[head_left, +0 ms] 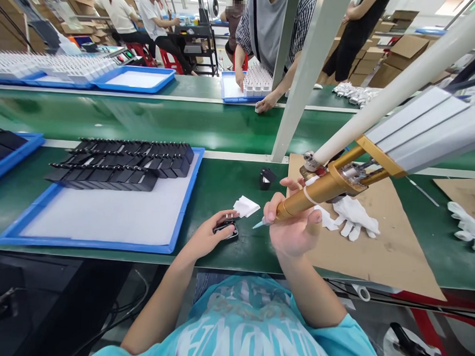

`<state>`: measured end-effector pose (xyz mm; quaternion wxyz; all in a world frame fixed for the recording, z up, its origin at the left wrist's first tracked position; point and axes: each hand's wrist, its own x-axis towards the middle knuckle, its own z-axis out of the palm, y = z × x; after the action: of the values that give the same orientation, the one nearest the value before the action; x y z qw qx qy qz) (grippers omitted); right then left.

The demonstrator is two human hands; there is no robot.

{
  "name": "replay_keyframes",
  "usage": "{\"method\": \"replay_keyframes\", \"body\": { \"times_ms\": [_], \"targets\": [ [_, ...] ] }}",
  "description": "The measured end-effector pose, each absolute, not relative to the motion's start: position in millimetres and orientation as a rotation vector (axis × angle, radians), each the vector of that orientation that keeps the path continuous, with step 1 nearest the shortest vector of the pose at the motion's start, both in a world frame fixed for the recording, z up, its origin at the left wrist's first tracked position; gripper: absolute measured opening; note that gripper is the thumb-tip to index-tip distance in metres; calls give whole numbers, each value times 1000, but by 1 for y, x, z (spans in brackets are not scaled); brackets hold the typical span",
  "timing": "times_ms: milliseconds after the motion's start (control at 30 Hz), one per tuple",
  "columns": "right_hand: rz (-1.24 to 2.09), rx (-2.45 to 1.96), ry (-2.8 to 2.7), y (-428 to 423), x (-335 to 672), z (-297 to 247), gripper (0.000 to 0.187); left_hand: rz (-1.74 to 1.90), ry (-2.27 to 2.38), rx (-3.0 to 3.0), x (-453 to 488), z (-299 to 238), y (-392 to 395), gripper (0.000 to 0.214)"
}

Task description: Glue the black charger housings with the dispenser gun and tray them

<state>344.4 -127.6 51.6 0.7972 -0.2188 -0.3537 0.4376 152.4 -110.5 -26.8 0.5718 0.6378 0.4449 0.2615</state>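
Observation:
My left hand is closed around a small black plug housing with metal prongs, low over the green bench. My right hand grips a gold dispensing gun slung from above on a white arm. Its pale blue nozzle tip points left toward the housing, apart from it. Just beyond my left hand lies a folded white paper. A small black block stands farther back on the bench.
On the left, a blue-rimmed tray carries rows of black adapter cases. White gloves lie on a cardboard sheet to the right. A slanted white post rises behind the bench. Across the green belt, a co-worker handles white parts.

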Motion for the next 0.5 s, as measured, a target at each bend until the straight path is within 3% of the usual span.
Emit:
{"method": "replay_keyframes", "body": {
  "times_ms": [200,500],
  "targets": [
    [945,-471,-767,-127,350,48,37,700,1007,1510,164,-34,-108,23],
    [944,-507,-757,-126,357,44,39,481,1126,2170,154,-3,-127,52]
  ]
}}
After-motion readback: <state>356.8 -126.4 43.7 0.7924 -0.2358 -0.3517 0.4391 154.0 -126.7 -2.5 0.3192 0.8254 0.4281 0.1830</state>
